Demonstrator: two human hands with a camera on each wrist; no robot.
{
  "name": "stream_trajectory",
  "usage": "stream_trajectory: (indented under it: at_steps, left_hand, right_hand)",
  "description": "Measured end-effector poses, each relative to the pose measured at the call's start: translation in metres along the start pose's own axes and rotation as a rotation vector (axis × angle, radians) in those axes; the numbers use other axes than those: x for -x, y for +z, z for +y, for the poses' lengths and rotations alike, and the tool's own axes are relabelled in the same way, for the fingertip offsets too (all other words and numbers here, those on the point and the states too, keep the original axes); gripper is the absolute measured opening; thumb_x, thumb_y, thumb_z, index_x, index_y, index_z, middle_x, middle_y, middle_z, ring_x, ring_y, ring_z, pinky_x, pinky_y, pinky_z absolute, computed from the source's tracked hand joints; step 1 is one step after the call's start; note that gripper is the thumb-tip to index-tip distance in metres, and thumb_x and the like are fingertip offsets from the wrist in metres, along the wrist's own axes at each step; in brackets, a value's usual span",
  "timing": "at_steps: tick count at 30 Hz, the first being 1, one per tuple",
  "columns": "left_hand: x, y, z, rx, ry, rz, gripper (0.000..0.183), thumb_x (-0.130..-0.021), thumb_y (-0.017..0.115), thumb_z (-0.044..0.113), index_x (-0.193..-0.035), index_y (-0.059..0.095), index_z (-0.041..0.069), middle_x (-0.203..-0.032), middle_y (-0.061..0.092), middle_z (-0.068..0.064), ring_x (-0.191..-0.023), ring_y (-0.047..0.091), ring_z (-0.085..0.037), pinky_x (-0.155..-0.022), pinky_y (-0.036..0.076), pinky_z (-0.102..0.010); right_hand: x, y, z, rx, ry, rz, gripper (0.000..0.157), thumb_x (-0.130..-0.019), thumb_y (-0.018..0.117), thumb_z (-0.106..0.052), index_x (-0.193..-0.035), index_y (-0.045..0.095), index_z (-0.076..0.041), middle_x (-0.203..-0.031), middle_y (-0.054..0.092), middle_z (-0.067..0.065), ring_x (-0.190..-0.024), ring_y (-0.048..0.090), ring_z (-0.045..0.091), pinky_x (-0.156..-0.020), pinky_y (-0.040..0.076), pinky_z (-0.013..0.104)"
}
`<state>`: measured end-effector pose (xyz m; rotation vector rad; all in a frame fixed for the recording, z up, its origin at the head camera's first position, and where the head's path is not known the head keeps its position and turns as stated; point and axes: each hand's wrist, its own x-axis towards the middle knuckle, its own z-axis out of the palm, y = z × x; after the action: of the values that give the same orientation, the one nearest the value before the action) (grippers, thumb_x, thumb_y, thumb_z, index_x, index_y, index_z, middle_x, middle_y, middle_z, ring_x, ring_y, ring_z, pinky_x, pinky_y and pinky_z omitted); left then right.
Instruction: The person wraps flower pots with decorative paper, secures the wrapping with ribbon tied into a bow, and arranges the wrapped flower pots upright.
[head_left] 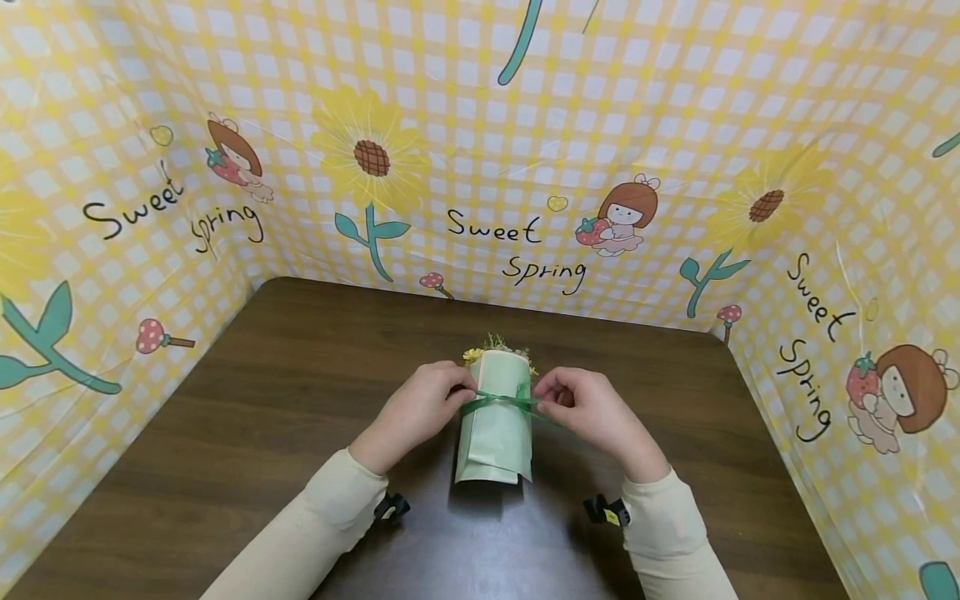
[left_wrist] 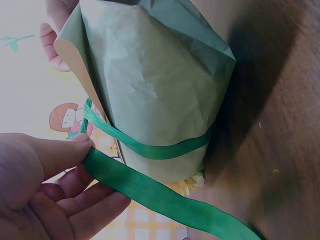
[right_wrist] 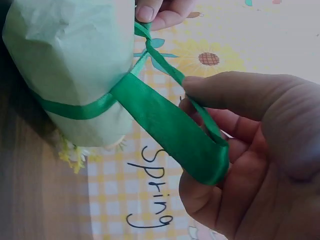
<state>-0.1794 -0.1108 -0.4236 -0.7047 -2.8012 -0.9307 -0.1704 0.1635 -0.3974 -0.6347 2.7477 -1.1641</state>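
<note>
A bouquet wrapped in pale green paper (head_left: 498, 446) lies on the table, its small yellow flowers (head_left: 472, 356) showing at the far end. Around the wrap runs a green ribbon (left_wrist: 160, 151), crossed on the upper side. On the bouquet's left, my left hand (head_left: 423, 410) pinches one part of the ribbon between thumb and fingers; a loose tail hangs past the fingers in the left wrist view. My right hand (head_left: 596, 414) pinches another part on the right side, and a loop of ribbon (right_wrist: 170, 132) lies across its fingers in the right wrist view.
The dark wooden table (head_left: 337, 333) is bounded at the back and sides by a yellow checked cloth (head_left: 480, 167) printed with sunflowers and lettering. Black wrist straps (head_left: 607, 510) sit by both cream sleeves (head_left: 667, 521).
</note>
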Motion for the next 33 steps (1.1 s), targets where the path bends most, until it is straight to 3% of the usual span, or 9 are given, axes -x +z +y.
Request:
stream_trajectory:
  at_steps: [8,15,18,23,25,33]
  left_hand:
    - [0.001,0.001,0.000,-0.016,-0.006,-0.004,0.006,-0.096,0.074,0.016,-0.091,0.076,0.020,-0.088,0.065,0.009,-0.079,0.058,-0.007,-0.073,0.052,-0.028]
    - [0.002,0.000,-0.001,-0.017,-0.015,-0.003,0.006,-0.097,0.073,0.017,-0.093,0.077,0.020,-0.090,0.066,0.008,-0.080,0.059,-0.007,-0.073,0.052,-0.028]
    - [0.002,0.000,-0.001,-0.020,-0.017,0.002,0.007,-0.097,0.072,0.016,-0.093,0.077,0.020,-0.090,0.066,0.008,-0.079,0.059,-0.007,-0.072,0.052,-0.029]
    - [0.002,-0.001,-0.002,-0.024,-0.021,0.012,0.007,-0.097,0.072,0.016,-0.093,0.076,0.019,-0.090,0.066,0.008,-0.080,0.059,-0.007,-0.073,0.052,-0.029]
    - [0.002,-0.002,-0.002,-0.027,-0.021,0.013,0.007,-0.097,0.072,0.016,-0.093,0.076,0.019,-0.090,0.066,0.008,-0.080,0.059,-0.007,-0.074,0.052,-0.029]
    - [0.003,-0.004,-0.003,-0.024,-0.028,0.002,0.006,-0.097,0.073,0.015,-0.094,0.077,0.019,-0.090,0.066,0.008,-0.080,0.059,-0.007,-0.074,0.053,-0.029]
  right_hand:
    - [0.002,-0.001,-0.006,0.199,-0.046,0.027,0.006,-0.091,0.077,-0.013,-0.093,0.075,-0.018,-0.085,0.064,-0.010,-0.072,0.058,0.010,-0.064,0.052,0.027]
    - [0.002,-0.002,-0.005,0.274,-0.038,0.028,0.001,-0.092,0.076,-0.017,-0.093,0.075,-0.017,-0.083,0.064,-0.011,-0.072,0.058,0.008,-0.064,0.051,0.027]
    - [0.003,-0.005,-0.003,0.194,-0.044,0.004,0.003,-0.095,0.074,-0.020,-0.094,0.075,-0.017,-0.083,0.065,-0.009,-0.073,0.057,0.009,-0.064,0.051,0.026]
    - [0.006,-0.012,-0.001,-0.156,-0.024,-0.074,0.013,-0.099,0.070,-0.021,-0.110,0.071,-0.014,-0.088,0.066,0.003,-0.075,0.061,0.019,-0.063,0.052,0.029]
    - [0.006,-0.014,0.000,-0.239,-0.008,-0.088,0.019,-0.099,0.070,-0.021,-0.115,0.070,-0.012,-0.090,0.065,0.007,-0.075,0.062,0.022,-0.064,0.053,0.031]
    - [0.008,-0.019,0.000,-0.152,0.035,-0.022,0.014,-0.096,0.074,-0.020,-0.110,0.072,-0.019,-0.091,0.067,0.002,-0.079,0.060,0.023,-0.064,0.051,0.029]
